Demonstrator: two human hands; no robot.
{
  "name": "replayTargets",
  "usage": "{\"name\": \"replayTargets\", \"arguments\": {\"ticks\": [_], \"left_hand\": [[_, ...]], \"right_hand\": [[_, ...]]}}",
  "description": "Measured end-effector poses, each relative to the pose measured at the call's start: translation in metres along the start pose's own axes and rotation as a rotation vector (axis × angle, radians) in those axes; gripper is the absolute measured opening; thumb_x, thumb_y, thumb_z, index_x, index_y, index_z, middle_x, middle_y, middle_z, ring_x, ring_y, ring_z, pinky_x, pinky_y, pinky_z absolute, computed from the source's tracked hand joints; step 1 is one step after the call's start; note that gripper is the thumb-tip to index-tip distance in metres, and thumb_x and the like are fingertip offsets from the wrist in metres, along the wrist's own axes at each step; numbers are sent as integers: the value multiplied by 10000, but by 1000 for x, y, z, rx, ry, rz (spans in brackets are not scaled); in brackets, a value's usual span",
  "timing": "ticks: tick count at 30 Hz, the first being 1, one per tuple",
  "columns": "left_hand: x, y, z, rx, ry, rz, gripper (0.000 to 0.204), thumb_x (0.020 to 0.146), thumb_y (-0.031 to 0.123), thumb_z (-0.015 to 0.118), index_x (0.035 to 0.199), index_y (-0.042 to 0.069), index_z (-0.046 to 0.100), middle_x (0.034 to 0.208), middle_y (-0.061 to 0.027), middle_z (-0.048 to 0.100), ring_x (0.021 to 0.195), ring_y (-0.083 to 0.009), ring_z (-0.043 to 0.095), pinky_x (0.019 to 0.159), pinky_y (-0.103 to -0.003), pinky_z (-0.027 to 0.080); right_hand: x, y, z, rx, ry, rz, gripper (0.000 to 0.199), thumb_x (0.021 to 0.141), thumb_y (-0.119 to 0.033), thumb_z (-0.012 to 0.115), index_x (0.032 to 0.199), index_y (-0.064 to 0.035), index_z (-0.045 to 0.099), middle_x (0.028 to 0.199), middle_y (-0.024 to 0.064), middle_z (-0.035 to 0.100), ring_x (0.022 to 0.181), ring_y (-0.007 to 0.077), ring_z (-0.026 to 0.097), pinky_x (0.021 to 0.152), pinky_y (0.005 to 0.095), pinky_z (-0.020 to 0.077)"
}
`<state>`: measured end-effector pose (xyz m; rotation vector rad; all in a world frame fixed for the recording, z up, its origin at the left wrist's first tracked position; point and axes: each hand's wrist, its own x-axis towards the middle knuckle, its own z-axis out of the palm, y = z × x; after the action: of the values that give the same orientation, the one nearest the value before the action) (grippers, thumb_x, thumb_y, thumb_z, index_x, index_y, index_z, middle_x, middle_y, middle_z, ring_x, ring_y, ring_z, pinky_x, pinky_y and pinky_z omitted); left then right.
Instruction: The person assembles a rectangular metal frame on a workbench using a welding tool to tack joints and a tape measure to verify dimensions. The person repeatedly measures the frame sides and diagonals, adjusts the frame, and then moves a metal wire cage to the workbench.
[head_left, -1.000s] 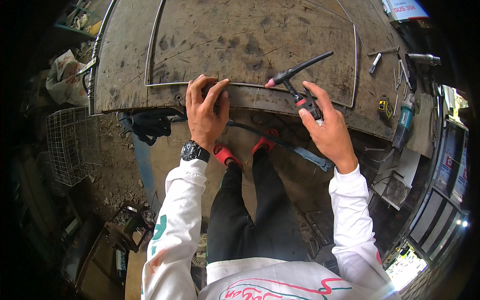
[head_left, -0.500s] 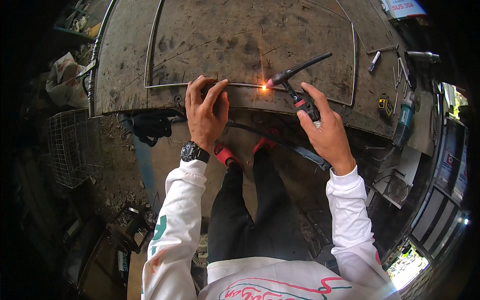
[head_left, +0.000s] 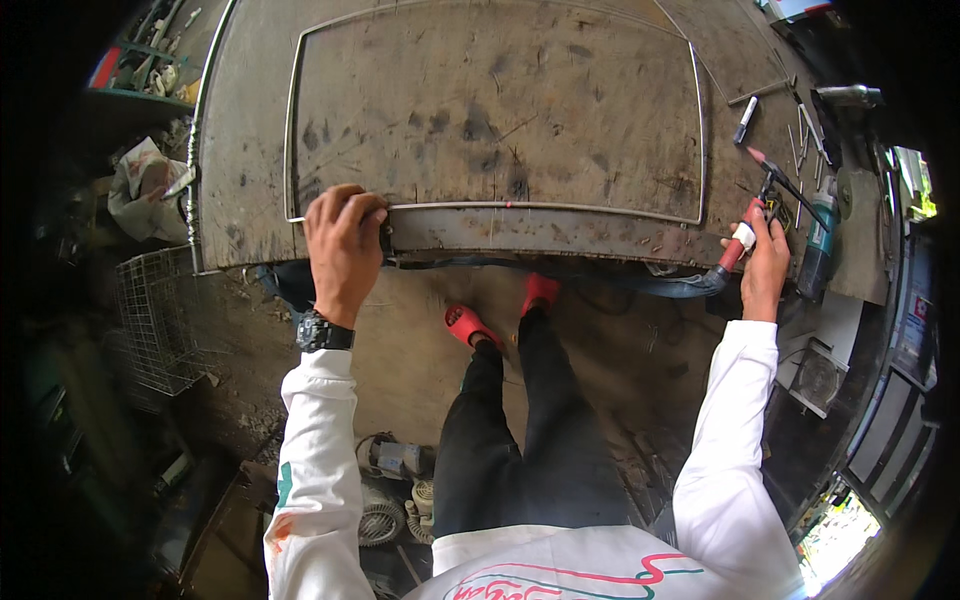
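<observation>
A rectangular frame of thin metal rod (head_left: 450, 206) lies on the workbench (head_left: 560, 110), its near side along the bench's front edge. A small spot on that near side glows red. My left hand (head_left: 343, 235), wearing a black watch, is closed on the rod close to the frame's near left corner. Off to the right, past the frame, my right hand (head_left: 765, 255) grips the red handle of a welding torch (head_left: 742, 238). The torch's pink nozzle points up and away, apart from the rod, and its cable runs left beneath the bench edge.
Beside the torch are a blue-green angle grinder (head_left: 818, 240), a marker pen (head_left: 746, 120) and several loose thin rods. A wire basket (head_left: 160, 315) stands low at the left. On the floor near my legs are electric motors (head_left: 395, 458).
The bright arc is out, leaving a red glow on the rod. My right hand has carried the torch right, off the frame. My left hand has slid left and now grips the rod.
</observation>
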<state>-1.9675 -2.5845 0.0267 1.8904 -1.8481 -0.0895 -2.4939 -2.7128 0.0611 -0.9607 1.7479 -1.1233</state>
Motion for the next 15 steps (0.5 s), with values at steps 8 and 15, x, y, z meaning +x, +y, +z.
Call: {"name": "replayTargets", "arguments": {"ticks": [8,15], "left_hand": [[25,-3,-31,-15,-50,89,151,991,66,649,1128,51,589,1107,-126,606,1077,-344,588,956,-454,435],[91,76,-158,-32,98,130,212,883,195,837,972,70,691,990,-98,634,917,-316,612,839,-426,458]], "right_hand": [[45,43,-58,-980,193,-351,457,979,-407,755,1136,22,723,1046,179,710,948,273,676,866,420,528],[-32,-161,28,-545,-7,-1077,443,958,-316,791,1279,-34,673,1141,136,655,1001,292,638,959,461,478]]}}
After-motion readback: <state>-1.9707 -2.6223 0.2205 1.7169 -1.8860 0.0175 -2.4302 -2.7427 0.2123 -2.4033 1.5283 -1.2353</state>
